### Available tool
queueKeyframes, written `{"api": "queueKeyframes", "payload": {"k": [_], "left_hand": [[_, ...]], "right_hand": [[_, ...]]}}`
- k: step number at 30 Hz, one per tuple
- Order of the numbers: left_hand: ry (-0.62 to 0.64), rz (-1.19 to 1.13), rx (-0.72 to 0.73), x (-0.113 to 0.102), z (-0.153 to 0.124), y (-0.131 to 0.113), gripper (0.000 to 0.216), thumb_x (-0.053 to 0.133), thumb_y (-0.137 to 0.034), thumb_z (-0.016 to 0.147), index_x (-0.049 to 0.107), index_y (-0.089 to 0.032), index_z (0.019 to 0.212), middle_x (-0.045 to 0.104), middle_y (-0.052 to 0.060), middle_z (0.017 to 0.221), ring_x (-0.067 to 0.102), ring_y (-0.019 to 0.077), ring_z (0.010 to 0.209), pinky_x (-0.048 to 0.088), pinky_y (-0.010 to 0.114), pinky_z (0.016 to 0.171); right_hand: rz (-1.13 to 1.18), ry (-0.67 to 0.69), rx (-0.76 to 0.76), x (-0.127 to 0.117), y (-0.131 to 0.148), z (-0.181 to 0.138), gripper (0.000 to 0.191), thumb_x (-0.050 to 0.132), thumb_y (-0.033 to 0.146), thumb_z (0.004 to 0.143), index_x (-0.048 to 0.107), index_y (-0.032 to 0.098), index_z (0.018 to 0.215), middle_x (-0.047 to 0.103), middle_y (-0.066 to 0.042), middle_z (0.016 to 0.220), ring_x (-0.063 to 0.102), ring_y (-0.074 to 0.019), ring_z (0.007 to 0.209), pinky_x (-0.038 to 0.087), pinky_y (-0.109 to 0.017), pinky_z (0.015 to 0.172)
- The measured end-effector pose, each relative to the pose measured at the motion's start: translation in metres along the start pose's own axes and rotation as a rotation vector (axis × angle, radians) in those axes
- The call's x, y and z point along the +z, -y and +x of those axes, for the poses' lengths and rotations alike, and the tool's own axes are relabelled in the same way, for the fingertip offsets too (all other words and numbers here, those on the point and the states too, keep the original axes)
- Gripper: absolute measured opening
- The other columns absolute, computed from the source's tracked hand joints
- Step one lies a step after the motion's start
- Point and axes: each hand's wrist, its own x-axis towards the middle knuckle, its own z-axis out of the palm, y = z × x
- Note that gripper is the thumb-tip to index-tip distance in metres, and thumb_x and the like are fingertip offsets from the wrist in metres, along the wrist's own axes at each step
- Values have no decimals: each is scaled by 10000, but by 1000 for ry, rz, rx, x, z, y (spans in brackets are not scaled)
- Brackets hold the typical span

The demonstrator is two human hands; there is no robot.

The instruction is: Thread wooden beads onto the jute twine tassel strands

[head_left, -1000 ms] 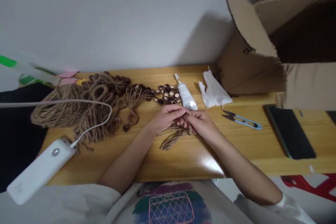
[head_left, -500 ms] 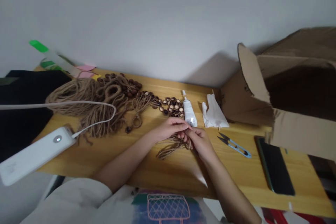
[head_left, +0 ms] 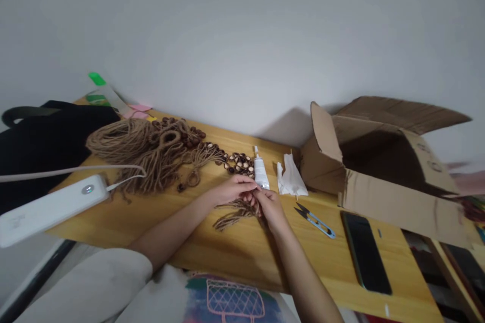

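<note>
My left hand [head_left: 235, 189] and my right hand [head_left: 270, 207] meet above the wooden table, fingertips pinched together on a bundle of brown twine [head_left: 235, 213]. Its loose strands hang out to the left below my left hand. The exact spot between my fingertips is hidden. Just beyond my hands lie a white glue tube [head_left: 260, 170] and a cluster of dark brown seed-like beads [head_left: 239, 163] with pale faces. Blue-handled thread snips [head_left: 316, 221] rest to the right of my right hand.
A big twine heap [head_left: 125, 141] lies at the left, with a white power bank [head_left: 56, 207] and its cable in front. To the right are white tissue [head_left: 291, 176], an open cardboard box [head_left: 322, 166] and a black phone [head_left: 366, 252].
The camera view has swung right, so the scene shifts and more of the box shows. Both hands keep their pinch on the twine with little visible movement.
</note>
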Motion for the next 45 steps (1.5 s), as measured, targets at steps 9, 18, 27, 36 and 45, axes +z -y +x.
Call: {"api": "queueKeyframes", "payload": {"k": [9,18,27,36,45], "left_hand": [[-18,18,4,0,0,0,445,820,-455,567,673,-79,755,619,26,507,552,99,457,344,204,461],[-20,26,0,-1,1,1,450,825,-460,557,683,-81,754,622,29,515,554,103,455,342,207,457],[9,6,-8,-1,1,1,399,804,-434,608,695,-82,758,611,17,510,549,89,458,325,200,448],[-55,16,-40,-2,1,2,374,807,-411,604,699,-87,755,604,4,505,528,77,458,329,202,455],[-41,25,-38,-3,3,2,387,807,-435,595,708,-99,757,610,6,503,518,75,448,324,205,446]], "right_hand": [[-2,10,-9,0,1,-1,392,660,525,607,545,180,460,434,51,341,311,-53,296,214,-194,321],[3,21,4,-1,1,0,406,659,550,608,569,171,493,469,44,379,324,-49,305,221,-192,323],[-25,46,23,-4,2,-1,403,648,543,641,553,182,490,436,51,373,325,-60,319,227,-202,336],[-50,21,19,-4,2,-2,368,646,515,672,579,180,536,443,59,392,336,-66,345,249,-207,360],[-49,33,21,-5,0,-1,391,634,535,690,581,173,554,441,58,411,336,-66,356,237,-210,363]]}}
